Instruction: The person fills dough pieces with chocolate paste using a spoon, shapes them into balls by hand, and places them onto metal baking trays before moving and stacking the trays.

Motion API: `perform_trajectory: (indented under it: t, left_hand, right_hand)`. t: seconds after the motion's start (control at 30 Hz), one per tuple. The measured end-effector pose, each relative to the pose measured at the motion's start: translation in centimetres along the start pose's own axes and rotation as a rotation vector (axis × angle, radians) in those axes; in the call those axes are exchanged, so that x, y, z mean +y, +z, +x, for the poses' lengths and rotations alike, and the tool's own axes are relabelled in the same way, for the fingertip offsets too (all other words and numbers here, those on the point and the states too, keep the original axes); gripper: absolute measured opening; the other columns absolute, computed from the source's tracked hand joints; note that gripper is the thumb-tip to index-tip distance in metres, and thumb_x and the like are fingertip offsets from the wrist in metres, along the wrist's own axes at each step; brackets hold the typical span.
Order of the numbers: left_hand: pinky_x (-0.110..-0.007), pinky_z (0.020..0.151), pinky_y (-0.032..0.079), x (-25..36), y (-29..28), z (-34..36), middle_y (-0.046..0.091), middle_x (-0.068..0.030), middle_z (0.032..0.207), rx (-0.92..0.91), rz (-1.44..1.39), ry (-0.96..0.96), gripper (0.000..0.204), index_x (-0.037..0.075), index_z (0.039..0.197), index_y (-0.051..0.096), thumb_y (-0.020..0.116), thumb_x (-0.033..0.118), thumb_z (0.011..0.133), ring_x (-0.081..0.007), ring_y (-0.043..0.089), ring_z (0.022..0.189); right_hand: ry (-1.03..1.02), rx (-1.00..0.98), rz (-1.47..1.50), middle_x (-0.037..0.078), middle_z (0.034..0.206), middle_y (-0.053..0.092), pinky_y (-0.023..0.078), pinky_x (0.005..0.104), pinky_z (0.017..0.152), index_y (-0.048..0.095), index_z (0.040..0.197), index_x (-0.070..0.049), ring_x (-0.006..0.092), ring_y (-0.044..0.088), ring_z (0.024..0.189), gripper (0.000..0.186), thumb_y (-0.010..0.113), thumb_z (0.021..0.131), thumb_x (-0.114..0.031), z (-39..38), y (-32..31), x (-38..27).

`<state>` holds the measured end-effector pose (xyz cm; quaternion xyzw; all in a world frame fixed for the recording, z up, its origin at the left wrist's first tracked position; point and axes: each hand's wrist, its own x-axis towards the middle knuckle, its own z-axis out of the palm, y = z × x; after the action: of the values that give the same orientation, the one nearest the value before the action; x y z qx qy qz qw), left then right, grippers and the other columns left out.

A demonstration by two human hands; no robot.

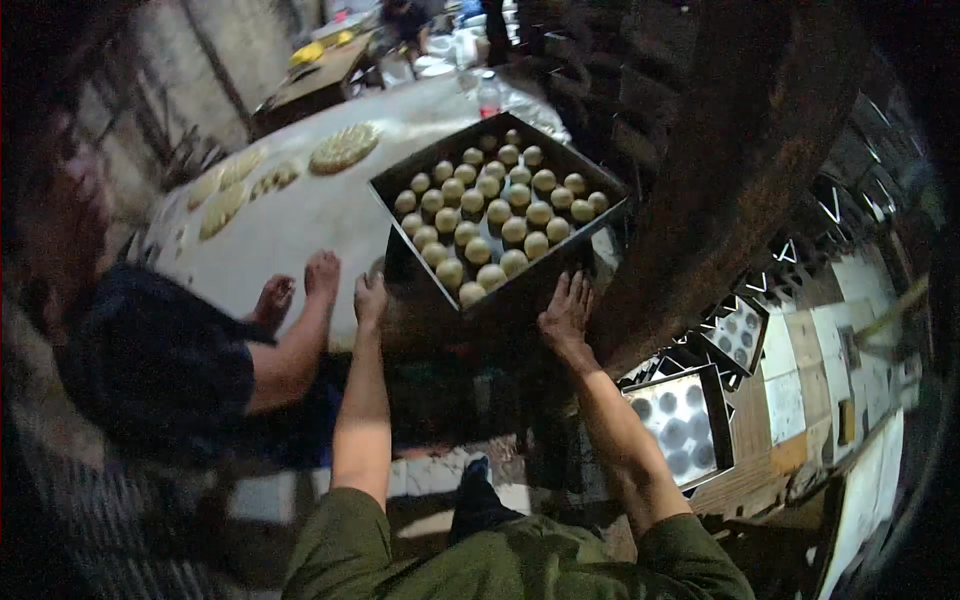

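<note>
A square dark metal tray (pixel 545 252) holds rows of many round, pale dough balls (pixel 498 211) and sits tilted diagonally at the edge of the pale work table (pixel 250 270), over a dark shape that may be another tray. My left hand (pixel 369 298) has its fingers curled at that dark shape's left side, below the tray's left corner. My right hand (pixel 566 312) lies with fingers stretched out along the tray's near right side. Flat pale patterned dough pieces (pixel 342 149) lie on the table to the left, and a bottle (pixel 489 95) stands behind the tray.
Another person (pixel 165 345) works at my left, hands at the table edge. A dark post (pixel 730 140) rises at right. Below it are metal trays (pixel 678 430) with round shapes and a tiled, boarded surface (pixel 820 360). Behind, another person (pixel 405 28) is near a wooden table (pixel 320 85).
</note>
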<state>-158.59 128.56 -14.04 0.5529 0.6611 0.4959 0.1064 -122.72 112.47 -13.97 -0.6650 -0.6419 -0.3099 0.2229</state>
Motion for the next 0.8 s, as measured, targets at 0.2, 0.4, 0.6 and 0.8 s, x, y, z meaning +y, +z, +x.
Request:
perform_trajectory:
  t: [0.2,0.4,0.6,0.8]
  left_hand:
    - [-0.039,0.079,0.045,8.5,16.3,-5.8,0.058,-0.0255,0.104,-0.593,-0.403,-0.186,0.047,-0.008,0.126,0.040,0.046,0.010,0.083,-0.0371,0.057,0.097]
    - [-0.032,0.045,0.033,-3.5,12.6,0.6,0.044,-0.0064,0.069,-0.287,-0.541,-0.279,0.046,-0.001,0.129,0.036,0.043,0.009,0.084,-0.0157,0.037,0.049]
    - [-0.028,0.060,0.044,1.3,9.3,-1.7,0.050,-0.0113,0.090,-0.248,-0.758,-0.254,0.031,-0.008,0.111,0.049,0.041,0.006,0.085,-0.0172,0.045,0.065]
    - [-0.035,0.094,0.036,10.9,-2.9,-3.4,0.044,-0.0225,0.128,-0.473,-0.232,-0.605,0.050,-0.009,0.129,0.035,0.039,-0.002,0.080,-0.0288,0.046,0.114]
  right_hand:
    - [0.544,-0.988,0.048,0.019,0.097,0.059,0.042,0.0541,0.082,0.063,0.087,-0.001,0.0318,0.056,0.089,0.027,0.053,0.081,-0.026,-7.1,13.0,15.3]
    - [0.313,-0.437,0.058,0.019,0.126,0.046,0.029,0.0448,0.102,0.049,0.122,0.000,0.0338,0.045,0.114,0.039,0.045,0.086,-0.017,-2.3,5.0,2.6]
    - [0.169,-0.608,0.136,0.023,0.101,0.059,0.000,0.0549,0.108,0.062,0.105,-0.003,0.0344,0.052,0.103,0.032,0.047,0.082,-0.021,-5.0,4.9,6.5]
    - [0.433,-0.534,0.537,0.023,0.097,0.057,0.039,0.0404,0.091,0.058,0.098,0.001,0.0381,0.055,0.090,0.024,0.052,0.075,-0.002,-2.8,-5.5,5.5]
